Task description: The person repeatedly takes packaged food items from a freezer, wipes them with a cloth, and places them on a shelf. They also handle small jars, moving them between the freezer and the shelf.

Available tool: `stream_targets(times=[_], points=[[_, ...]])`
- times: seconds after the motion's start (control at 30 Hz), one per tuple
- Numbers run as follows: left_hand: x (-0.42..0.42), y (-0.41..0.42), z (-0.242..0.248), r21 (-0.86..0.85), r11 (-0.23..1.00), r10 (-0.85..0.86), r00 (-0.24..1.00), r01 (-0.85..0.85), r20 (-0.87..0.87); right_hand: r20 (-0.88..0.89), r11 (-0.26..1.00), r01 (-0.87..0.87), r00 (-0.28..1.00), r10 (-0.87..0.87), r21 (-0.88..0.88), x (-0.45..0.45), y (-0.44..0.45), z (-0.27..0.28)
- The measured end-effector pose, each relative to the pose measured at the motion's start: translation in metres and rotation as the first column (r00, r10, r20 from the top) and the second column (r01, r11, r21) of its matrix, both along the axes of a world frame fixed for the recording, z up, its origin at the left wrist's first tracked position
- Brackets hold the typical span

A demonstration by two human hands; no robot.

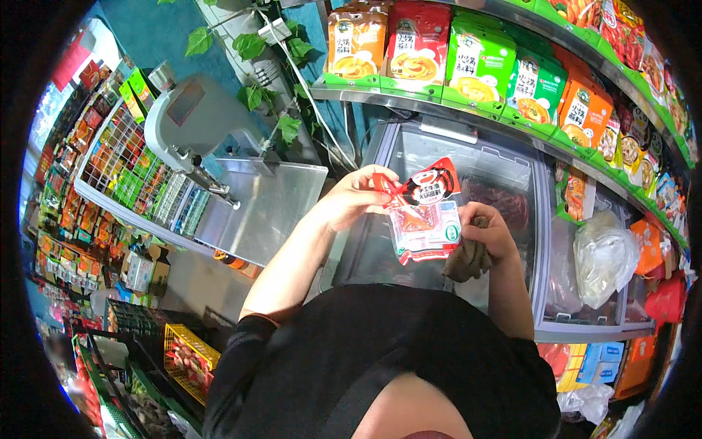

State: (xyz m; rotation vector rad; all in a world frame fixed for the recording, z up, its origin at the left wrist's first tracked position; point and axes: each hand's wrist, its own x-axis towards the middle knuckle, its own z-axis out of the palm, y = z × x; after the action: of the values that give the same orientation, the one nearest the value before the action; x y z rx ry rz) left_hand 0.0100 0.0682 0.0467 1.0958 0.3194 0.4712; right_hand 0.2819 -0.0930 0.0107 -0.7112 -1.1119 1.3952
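Both hands are raised over a glass-topped chest freezer (406, 144) in front of me. My left hand (359, 197) pinches the upper left corner of a red and clear plastic food packet (425, 219). At the packet's right edge is my right hand (488, 228), closed around a crumpled brown cloth (469, 260) that hangs below the fingers. The right fingertips touch the packet; whether they grip it as well is not clear. Dark red contents show through the clear part of the packet. Dark red packed goods (496, 203) are visible inside the freezer behind it.
A metal shelf edge (378, 94) with upright colourful sauce pouches (482, 60) juts out above the freezer. A grey machine (189, 118) with a steel table (263, 214) stands at the left, beside a wire basket of packets (129, 159). A clear plastic bag (603, 258) lies on the freezer's right side.
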Motion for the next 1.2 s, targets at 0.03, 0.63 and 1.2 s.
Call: stream_targets(times=[0.03,0.63,1.2], points=[[-0.002,0.001,0.002,0.046,0.999,-0.024,1.0,0.024,-0.01,0.019,1.0,-0.009,1.0,0.009,0.009,0.0,0.001,0.0],[-0.008,-0.016,0.001,-0.106,0.975,0.197,0.98,-0.193,0.028,0.439,0.985,0.063,0.889,-0.129,0.162,-0.008,0.001,0.009],[-0.004,-0.032,0.005,-0.238,0.843,0.52,0.844,-0.483,0.129,0.459,0.955,0.187,0.844,-0.275,0.23,-0.019,0.012,-0.002]])
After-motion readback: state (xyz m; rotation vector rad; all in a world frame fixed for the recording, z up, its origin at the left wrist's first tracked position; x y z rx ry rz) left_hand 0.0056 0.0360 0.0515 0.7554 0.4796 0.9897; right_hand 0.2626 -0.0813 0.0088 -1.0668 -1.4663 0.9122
